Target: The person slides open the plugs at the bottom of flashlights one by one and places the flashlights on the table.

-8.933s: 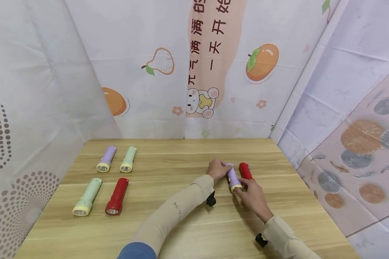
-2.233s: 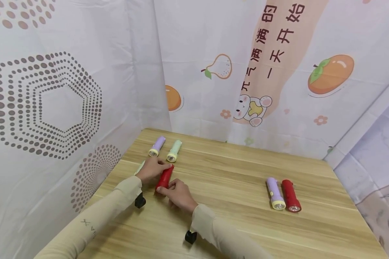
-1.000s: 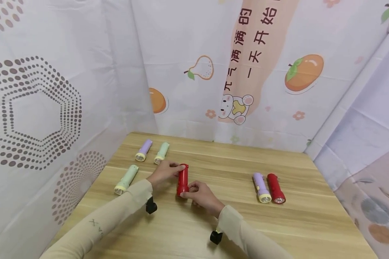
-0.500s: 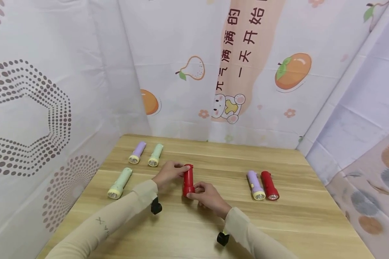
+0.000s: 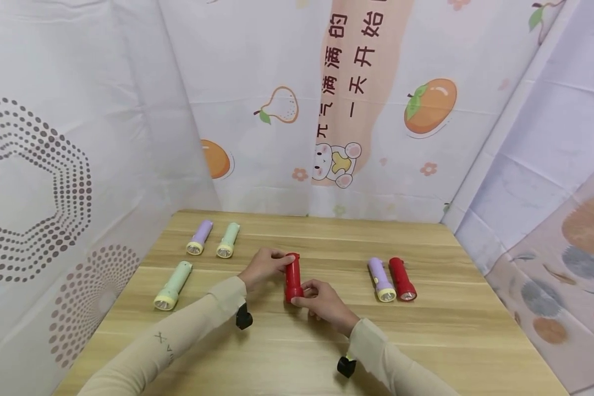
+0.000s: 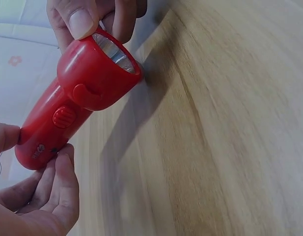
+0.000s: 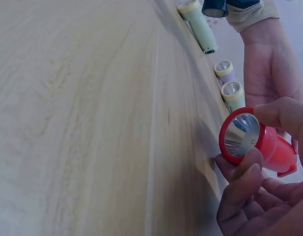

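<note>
hands pinch red flashlight, label perhaps logo; curtain reads 一天开始

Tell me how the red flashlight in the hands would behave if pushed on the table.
The red flashlight would likely stay rigid, since it looks like hard plastic. Its glossy surface may be a bit slippery. Its rounded barrel could roll, probably curving, since the head is wider.
</note>
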Available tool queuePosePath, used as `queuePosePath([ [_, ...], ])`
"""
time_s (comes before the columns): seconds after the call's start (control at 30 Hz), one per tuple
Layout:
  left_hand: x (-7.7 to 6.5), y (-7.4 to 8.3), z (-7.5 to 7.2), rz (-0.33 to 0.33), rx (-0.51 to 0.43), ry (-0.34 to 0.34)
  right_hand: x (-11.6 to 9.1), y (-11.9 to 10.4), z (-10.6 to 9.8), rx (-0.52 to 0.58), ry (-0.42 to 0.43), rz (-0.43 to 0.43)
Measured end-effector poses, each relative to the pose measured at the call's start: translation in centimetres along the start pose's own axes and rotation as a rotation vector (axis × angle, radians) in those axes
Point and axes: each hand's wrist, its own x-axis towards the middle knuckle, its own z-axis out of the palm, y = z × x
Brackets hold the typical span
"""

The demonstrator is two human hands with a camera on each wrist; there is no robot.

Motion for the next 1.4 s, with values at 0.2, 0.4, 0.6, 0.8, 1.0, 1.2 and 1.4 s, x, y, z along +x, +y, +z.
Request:
queuePosePath([
  [0.2,-0.1,0.1,0.0,-0.008,0.001,0.049,0.1,0.1,0.0,0.018,-0.005,0.000],
  [0.4,-0.1,0.3,0.2,-0.010,-0.074,0.077,0.5,0.3,0.1,0.035,-0.009,0.002],
  [0.6,-0.3,0.6,0.2,-0.003,-0.095,0.088,0.7,0.2,0.0,0.023,-0.016,-0.024],
  [0.8,-0.6,0.8,0.1,0.043,-0.068,0.082,0.8,0.1,-0.1,0.008,0.013,-0.030],
  [1.0,-0.8,0.8,0.1,0.111,-0.017,0.088,1.0,0.0,-0.2,0.008,0.035,-0.029],
  [1.2,-1.4,1.2,0.2,0.187,0.058,0.093,1.3,0.1,-0.2,-0.017,0.052,-0.014],
  [1.4,-2.1,1.2,0.3,0.251,0.113,0.074,1.4,0.2,-0.2,-0.039,0.067,-0.004],
])
